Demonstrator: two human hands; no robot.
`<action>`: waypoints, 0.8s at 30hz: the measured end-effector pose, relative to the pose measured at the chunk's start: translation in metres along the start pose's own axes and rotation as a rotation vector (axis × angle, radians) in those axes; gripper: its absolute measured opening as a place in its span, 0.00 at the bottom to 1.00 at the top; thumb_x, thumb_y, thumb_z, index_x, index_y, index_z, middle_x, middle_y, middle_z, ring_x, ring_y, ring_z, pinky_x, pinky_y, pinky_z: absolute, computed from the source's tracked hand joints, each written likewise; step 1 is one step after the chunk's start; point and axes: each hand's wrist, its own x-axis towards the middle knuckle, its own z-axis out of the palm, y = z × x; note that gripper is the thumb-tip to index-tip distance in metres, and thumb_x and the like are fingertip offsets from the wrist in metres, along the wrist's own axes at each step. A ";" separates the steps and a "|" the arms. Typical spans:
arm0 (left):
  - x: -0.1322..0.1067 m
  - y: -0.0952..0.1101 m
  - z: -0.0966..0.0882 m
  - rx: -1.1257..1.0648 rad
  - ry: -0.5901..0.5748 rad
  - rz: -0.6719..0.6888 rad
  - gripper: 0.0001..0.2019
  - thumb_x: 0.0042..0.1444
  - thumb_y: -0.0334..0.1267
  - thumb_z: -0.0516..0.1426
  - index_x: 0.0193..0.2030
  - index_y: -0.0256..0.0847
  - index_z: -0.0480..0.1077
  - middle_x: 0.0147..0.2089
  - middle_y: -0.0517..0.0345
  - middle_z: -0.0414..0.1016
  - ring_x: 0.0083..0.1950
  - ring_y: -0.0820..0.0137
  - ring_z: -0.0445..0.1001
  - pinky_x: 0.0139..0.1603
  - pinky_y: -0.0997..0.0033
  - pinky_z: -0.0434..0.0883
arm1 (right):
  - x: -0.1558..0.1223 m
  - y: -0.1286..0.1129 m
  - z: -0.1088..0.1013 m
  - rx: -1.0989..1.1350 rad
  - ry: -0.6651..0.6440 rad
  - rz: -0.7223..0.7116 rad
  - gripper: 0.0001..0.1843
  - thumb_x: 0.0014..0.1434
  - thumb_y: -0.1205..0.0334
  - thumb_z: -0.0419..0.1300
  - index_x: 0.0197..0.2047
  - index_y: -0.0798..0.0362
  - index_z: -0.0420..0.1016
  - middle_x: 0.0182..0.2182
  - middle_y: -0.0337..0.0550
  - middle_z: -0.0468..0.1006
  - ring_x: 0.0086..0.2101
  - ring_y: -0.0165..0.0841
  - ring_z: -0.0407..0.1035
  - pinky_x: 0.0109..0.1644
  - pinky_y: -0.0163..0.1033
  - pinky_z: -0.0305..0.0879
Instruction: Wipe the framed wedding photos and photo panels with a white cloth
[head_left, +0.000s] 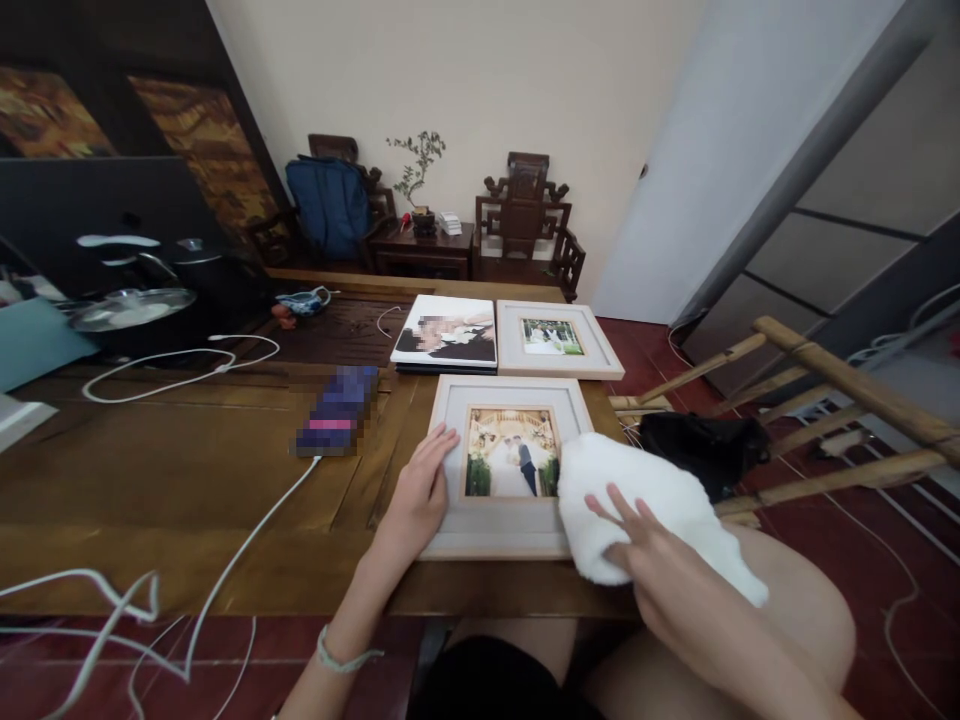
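Note:
A pale wood picture frame (510,541) lies on the table in front of me, with a wide mat around a photo of a couple in wedding clothes. My left hand (416,490) holds its left edge, fingertips over the rim and thumb against the side. On the opposite side, my right hand (637,535) grips a fluffy white cloth (637,470), its fingers pressed into the fabric. The cloth covers the frame's right edge and hangs past the table towards my thigh.
Behind lie another framed photo (600,340) and a stack topped by a portrait print (450,335). A phone (335,412) with a white cable (247,550) is to the left. A lidded pan (135,308) stands farther left; a bamboo chair (847,400) is at right.

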 end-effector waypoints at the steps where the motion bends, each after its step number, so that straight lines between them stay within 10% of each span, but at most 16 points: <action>1: 0.000 0.001 0.000 -0.004 -0.001 -0.002 0.20 0.59 0.27 0.46 0.55 0.38 0.68 0.58 0.45 0.70 0.65 0.61 0.62 0.65 0.49 0.60 | -0.004 -0.007 -0.001 0.007 -0.027 0.015 0.25 0.47 0.80 0.48 0.44 0.56 0.77 0.65 0.50 0.53 0.65 0.50 0.38 0.65 0.61 0.45; 14: 0.002 0.023 -0.012 -0.203 -0.027 -0.298 0.25 0.67 0.46 0.39 0.65 0.38 0.57 0.71 0.51 0.50 0.71 0.65 0.47 0.70 0.55 0.46 | 0.094 -0.102 0.012 -0.062 0.101 -0.368 0.14 0.58 0.68 0.54 0.44 0.61 0.78 0.63 0.61 0.56 0.62 0.59 0.46 0.62 0.66 0.47; 24: -0.003 0.012 -0.004 0.025 -0.061 -0.058 0.24 0.65 0.38 0.46 0.67 0.41 0.51 0.72 0.46 0.44 0.72 0.62 0.43 0.69 0.51 0.48 | 0.183 -0.032 -0.033 -0.291 0.334 -0.156 0.19 0.56 0.77 0.52 0.47 0.55 0.76 0.65 0.48 0.57 0.64 0.54 0.42 0.62 0.68 0.46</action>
